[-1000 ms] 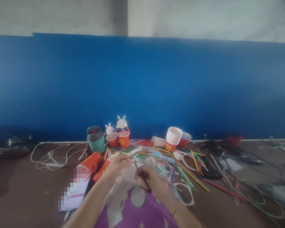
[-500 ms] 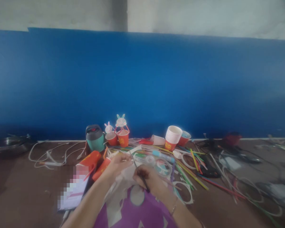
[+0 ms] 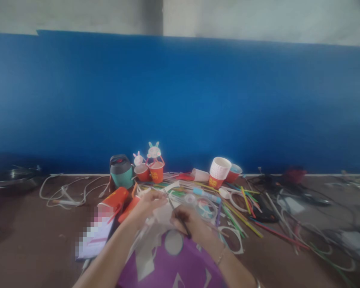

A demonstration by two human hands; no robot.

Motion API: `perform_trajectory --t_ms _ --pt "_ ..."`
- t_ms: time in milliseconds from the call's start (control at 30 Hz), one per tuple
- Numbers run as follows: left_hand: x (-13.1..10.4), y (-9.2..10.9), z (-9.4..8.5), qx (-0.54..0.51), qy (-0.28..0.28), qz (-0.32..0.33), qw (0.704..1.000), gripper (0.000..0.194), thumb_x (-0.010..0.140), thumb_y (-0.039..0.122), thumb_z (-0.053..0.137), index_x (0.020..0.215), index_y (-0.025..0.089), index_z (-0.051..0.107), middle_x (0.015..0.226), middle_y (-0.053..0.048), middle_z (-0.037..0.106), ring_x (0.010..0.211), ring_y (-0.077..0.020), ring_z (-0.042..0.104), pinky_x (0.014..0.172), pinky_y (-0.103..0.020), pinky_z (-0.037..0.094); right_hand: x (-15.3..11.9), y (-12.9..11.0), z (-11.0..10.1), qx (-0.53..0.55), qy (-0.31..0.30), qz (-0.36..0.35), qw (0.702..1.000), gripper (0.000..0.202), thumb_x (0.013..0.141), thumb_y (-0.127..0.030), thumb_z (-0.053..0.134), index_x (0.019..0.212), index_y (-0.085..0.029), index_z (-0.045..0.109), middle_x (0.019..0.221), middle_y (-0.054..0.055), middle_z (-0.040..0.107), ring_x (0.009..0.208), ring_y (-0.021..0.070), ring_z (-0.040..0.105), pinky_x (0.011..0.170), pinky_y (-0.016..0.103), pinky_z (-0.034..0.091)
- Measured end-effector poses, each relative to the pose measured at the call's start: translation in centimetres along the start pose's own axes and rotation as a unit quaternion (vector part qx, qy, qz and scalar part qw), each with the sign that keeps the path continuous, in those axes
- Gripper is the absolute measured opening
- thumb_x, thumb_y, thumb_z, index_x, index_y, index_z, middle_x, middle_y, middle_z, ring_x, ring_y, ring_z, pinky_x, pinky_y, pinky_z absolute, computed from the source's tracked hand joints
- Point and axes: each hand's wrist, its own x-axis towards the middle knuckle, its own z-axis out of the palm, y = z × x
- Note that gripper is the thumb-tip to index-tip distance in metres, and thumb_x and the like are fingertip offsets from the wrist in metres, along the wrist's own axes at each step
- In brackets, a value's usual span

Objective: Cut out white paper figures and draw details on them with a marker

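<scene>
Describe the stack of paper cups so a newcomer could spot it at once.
Find the blue wall, then the brown table below. At its far edge, right of centre, the stack of paper cups stands. Unlike the tipped cup and the single red cup beside it, it shows many nested white rims.

On our bench [image 3: 33, 240] we have a flask [image 3: 121, 174] and cables [image 3: 66, 200] left of our left grip [image 3: 159, 199], straws [image 3: 243, 219] right of our right grip [image 3: 174, 220], a cup stack [image 3: 219, 173] beyond.
</scene>
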Motion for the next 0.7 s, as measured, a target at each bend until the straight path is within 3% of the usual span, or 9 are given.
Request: perform_trajectory --t_ms 433,567,700 --pt "-0.1 0.3 0.1 -0.005 -0.018 0.009 1.000 0.029 0.065 0.043 0.071 0.067 0.016 0.061 0.060 0.002 0.052 0.051 -0.0100 0.044 0.046 -0.021 0.030 -0.1 0.1 -0.4 0.000 -0.002 -0.022 1.000 0.024 0.073 -0.038 0.066 0.064 -0.020 0.054 0.041 -0.009 0.039 0.033 0.0055 0.034 0.035 0.019 0.027" --pt "-0.2 0.7 0.6 0.005 -0.029 0.029 0.999 0.025 0.064 0.039 0.072 0.063 0.016 0.062 0.067 0.000 0.056 0.059 -0.0113 0.046 0.053 -0.022 0.032 0.6 1.0 -0.2 0.064 0.057 0.019 0.996 0.029 0.070 -0.045 0.068 0.073 -0.018 0.058 0.042 -0.008 0.047 0.032 0.0073 0.041 0.033 0.019 0.033" --pt "0.0 0.6 1.6 0.026 -0.056 0.036 0.997 0.017 0.060 0.029 0.074 0.061 0.015 0.066 0.075 -0.003 0.061 0.067 -0.0137 0.050 0.062 -0.024 0.036 0.9 0.9 -0.1 0.113 0.097 0.010 0.989 0.037 0.065 -0.052 0.069 0.070 -0.018 0.054 0.040 -0.007 0.048 0.032 0.0081 0.042 0.032 0.019 0.034"
